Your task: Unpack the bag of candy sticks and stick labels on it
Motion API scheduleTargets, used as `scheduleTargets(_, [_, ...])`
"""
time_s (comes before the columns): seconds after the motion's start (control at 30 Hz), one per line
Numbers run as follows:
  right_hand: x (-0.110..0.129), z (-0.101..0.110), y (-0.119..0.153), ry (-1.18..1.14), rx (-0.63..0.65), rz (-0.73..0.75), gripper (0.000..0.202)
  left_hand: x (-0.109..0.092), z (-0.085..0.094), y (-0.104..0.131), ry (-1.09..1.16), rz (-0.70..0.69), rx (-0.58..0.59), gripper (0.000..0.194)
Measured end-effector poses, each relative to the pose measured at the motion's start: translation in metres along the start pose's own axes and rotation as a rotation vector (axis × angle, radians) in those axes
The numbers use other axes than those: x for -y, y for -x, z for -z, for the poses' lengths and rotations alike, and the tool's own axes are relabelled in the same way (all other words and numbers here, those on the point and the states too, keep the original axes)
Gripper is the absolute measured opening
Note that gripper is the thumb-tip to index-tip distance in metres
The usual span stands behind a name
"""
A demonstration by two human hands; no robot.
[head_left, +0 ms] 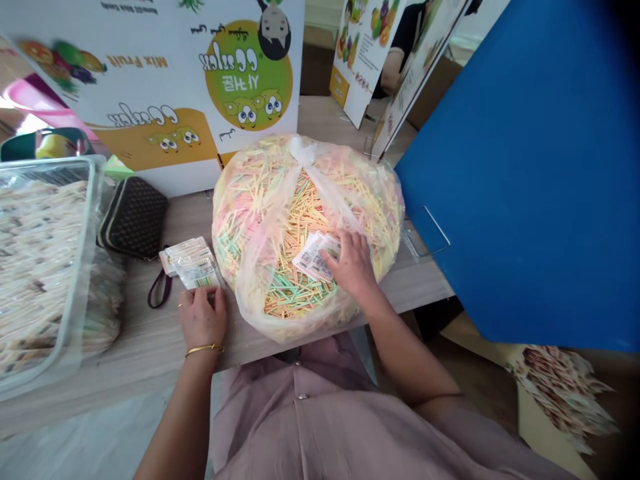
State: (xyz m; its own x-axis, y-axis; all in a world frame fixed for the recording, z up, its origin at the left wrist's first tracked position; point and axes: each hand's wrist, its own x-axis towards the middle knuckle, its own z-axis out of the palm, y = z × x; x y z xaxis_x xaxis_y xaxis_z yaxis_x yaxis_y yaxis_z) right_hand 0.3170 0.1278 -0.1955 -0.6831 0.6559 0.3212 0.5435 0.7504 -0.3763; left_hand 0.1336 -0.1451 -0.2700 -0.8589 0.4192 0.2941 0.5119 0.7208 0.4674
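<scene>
A large clear plastic bag full of thin pastel sticks lies open on the table. Over the sticks, my right hand grips small printed packets between thumb and fingers. My left hand rests on the table left of the bag, its fingertips on the lower edge of a clear packet with coloured sticks inside. More printed packets lie just behind that one. Whether the left fingers pinch the packet is hard to see.
At the left stand a clear tub of filled packets and a dark patterned purse. Printed cartons rise behind the bag. A blue panel blocks the right; packets lie below it.
</scene>
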Motion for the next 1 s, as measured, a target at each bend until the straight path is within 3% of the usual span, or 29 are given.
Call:
scheduleTargets(0.13, [0.003, 0.001, 0.002, 0.060, 0.046, 0.015, 0.055, -0.018, 0.020, -0.002, 0.061, -0.065, -0.129, 0.029])
scheduleTargets(0.27, [0.018, -0.006, 0.002, 0.118, 0.046, 0.042, 0.063, -0.072, 0.038, -0.003, 0.202, -0.288, -0.234, 0.022])
scheduleTargets(0.33, [0.026, -0.009, 0.001, 0.114, 0.064, 0.073, 0.063, -0.103, 0.035, -0.001, 0.252, -0.460, -0.118, 0.018])
scheduleTargets(0.4, [0.031, -0.008, -0.003, 0.102, 0.090, 0.071, 0.062, -0.126, 0.023, 0.004, 0.219, -0.608, 0.082, 0.023])
scheduleTargets(0.47, [0.030, -0.005, -0.007, 0.075, 0.127, 0.041, 0.057, -0.139, 0.009, 0.008, 0.128, -0.656, 0.240, 0.030])
scheduleTargets(0.6, [0.020, 0.008, -0.018, -0.026, 0.236, -0.057, 0.040, -0.146, -0.010, 0.016, 0.000, -0.607, 0.318, 0.036])
scheduleTargets(0.77, [0.018, 0.016, -0.026, -0.105, 0.420, -0.082, 0.036, -0.148, -0.009, 0.026, -0.048, -0.607, 0.299, 0.041])
scheduleTargets(0.83, [0.023, 0.014, -0.032, -0.053, 0.440, -0.014, 0.029, -0.150, -0.008, 0.027, -0.048, -0.599, 0.288, 0.042])
scheduleTargets(1.0, [0.032, 0.005, -0.076, 0.068, 0.319, 0.303, 0.028, -0.162, -0.016, 0.003, -0.064, -0.618, 0.245, 0.053])
